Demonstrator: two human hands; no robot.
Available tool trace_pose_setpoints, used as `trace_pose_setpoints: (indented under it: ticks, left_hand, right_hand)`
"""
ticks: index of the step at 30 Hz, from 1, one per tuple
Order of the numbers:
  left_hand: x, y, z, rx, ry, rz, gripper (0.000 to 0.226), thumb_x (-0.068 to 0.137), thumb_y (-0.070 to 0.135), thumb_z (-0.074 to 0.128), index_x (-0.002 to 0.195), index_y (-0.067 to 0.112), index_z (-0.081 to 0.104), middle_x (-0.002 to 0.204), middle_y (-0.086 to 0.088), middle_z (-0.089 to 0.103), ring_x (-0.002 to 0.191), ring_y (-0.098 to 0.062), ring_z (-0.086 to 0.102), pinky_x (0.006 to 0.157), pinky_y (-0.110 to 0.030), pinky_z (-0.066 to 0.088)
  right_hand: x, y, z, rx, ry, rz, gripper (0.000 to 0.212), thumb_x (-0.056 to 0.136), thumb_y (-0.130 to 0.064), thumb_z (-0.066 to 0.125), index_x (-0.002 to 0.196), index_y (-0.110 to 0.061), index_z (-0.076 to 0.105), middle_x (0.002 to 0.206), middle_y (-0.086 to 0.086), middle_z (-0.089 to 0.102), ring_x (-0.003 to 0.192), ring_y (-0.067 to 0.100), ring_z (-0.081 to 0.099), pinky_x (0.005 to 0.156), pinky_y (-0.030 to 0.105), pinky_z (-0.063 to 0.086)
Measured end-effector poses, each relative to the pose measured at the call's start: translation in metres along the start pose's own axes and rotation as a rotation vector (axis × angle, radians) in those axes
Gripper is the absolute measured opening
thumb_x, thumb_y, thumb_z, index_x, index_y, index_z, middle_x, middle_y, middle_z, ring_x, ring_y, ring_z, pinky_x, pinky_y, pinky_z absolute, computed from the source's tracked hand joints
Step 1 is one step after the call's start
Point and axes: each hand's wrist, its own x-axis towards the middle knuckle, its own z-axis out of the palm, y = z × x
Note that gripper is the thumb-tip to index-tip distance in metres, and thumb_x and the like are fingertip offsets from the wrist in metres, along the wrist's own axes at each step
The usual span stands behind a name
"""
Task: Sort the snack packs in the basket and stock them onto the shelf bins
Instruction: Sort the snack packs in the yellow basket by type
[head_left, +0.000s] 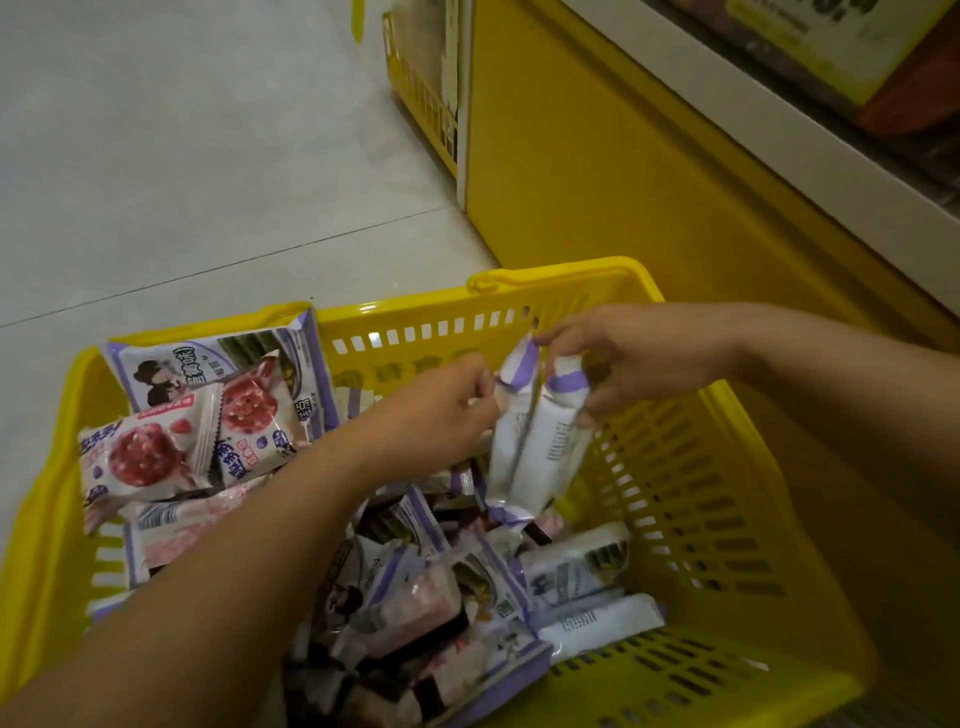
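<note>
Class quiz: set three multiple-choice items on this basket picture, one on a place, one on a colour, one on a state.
1. Where do the pink berry packs lie?
A. In the basket, left side
B. On the floor
C. On the shelf

2. What colour is the basket?
A. Green
B. Yellow
C. Red

3. How are the white-purple packs?
A. Flat on the floor
B. Held by the right hand above the other packs
C. Buried in the basket

Answers:
1 A: they lean by its left wall.
2 B: its walls and rim are yellow.
3 B: fingers curl round them over the pile.
</note>
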Motion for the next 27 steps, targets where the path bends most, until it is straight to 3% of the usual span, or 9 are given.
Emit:
trace_pose_setpoints:
  ticks: [3,7,9,11,13,18,21,24,27]
  left_hand:
    - [-0.002,-0.005,-0.004,-0.318,0.128,-0.015,0.017,0.099,0.029,0.047,0.083,0.026,0.05,0.091,-0.007,0.062,0.092,-0.03,0.062,0.088,-0.061,0.048]
    - [-0.001,-0.015,-0.008,-0.38,0.248,0.013,0.02,0.092,0.052,0.045,0.079,0.041,0.054,0.085,0.001,0.057,0.084,-0.019,0.056,0.085,-0.059,0.05]
    - [-0.002,-0.017,-0.01,-0.421,0.231,0.045,0.024,0.08,0.066,0.048,0.088,0.045,0.056,0.089,0.011,0.064,0.086,-0.008,0.062,0.075,-0.039,0.055]
    - [-0.003,-0.017,-0.01,-0.455,0.158,0.085,0.043,0.072,0.062,0.065,0.109,0.047,0.051,0.105,0.017,0.067,0.095,-0.004,0.066,0.075,-0.028,0.056]
    - [-0.003,-0.017,-0.007,-0.336,0.138,0.128,0.067,0.071,0.046,0.078,0.127,0.047,0.041,0.115,0.015,0.065,0.101,-0.007,0.067,0.08,-0.035,0.058]
    - [-0.009,-0.015,-0.004,-0.214,0.289,0.156,0.08,0.082,0.027,0.074,0.145,0.035,0.026,0.116,0.016,0.062,0.095,0.002,0.065,0.071,-0.023,0.058]
    - [-0.012,-0.016,-0.005,-0.291,0.387,0.128,0.075,0.085,0.024,0.07,0.145,0.034,0.025,0.116,0.016,0.063,0.096,0.004,0.065,0.068,-0.019,0.057]
    - [-0.013,-0.015,-0.005,-0.29,0.413,0.106,0.077,0.086,0.025,0.069,0.146,0.035,0.023,0.12,0.016,0.061,0.099,0.005,0.063,0.071,-0.016,0.056]
    - [-0.013,-0.012,-0.002,-0.283,0.393,0.115,0.073,0.085,0.025,0.07,0.143,0.037,0.027,0.11,0.025,0.06,0.095,0.012,0.062,0.063,-0.009,0.051]
  right_hand:
    - [-0.002,-0.007,0.004,0.115,0.108,-0.039,0.039,0.078,-0.028,0.077,0.115,-0.022,0.066,0.158,-0.004,0.021,0.143,0.008,0.02,0.112,0.024,0.026]
    - [0.0,-0.013,0.009,0.36,0.268,-0.098,0.024,0.078,-0.017,0.077,0.1,-0.015,0.066,0.118,-0.001,0.061,0.107,0.004,0.057,0.082,0.02,0.048]
    - [-0.001,-0.013,0.01,0.546,0.312,-0.119,0.021,0.079,-0.009,0.075,0.093,-0.02,0.063,0.09,-0.011,0.067,0.081,-0.005,0.062,0.066,0.012,0.047]
    - [0.001,-0.014,0.013,0.66,0.336,-0.144,0.022,0.081,-0.003,0.072,0.098,-0.014,0.063,0.088,-0.011,0.068,0.077,-0.006,0.062,0.066,0.01,0.047]
    - [0.004,-0.015,0.019,0.702,0.355,-0.155,0.027,0.08,-0.004,0.072,0.105,-0.008,0.061,0.095,-0.002,0.069,0.084,0.001,0.065,0.069,0.015,0.05]
    - [0.006,0.006,0.03,0.942,0.329,0.135,0.08,0.052,-0.059,0.077,0.12,-0.025,0.049,0.12,0.004,0.062,0.106,0.017,0.065,0.091,0.041,0.054]
    - [0.0,0.017,0.053,0.727,0.077,0.315,0.086,0.053,-0.081,0.066,0.121,-0.03,0.051,0.116,-0.008,0.061,0.105,0.009,0.062,0.087,0.031,0.054]
    - [0.009,0.018,0.106,0.369,-0.222,0.323,0.048,0.087,-0.059,0.053,0.119,-0.024,0.057,0.116,-0.004,0.062,0.105,0.015,0.06,0.084,0.027,0.05]
    - [0.019,0.013,0.144,0.044,-0.374,0.327,0.047,0.101,-0.04,0.038,0.139,-0.012,0.045,0.14,0.011,0.049,0.124,0.026,0.049,0.099,0.034,0.042]
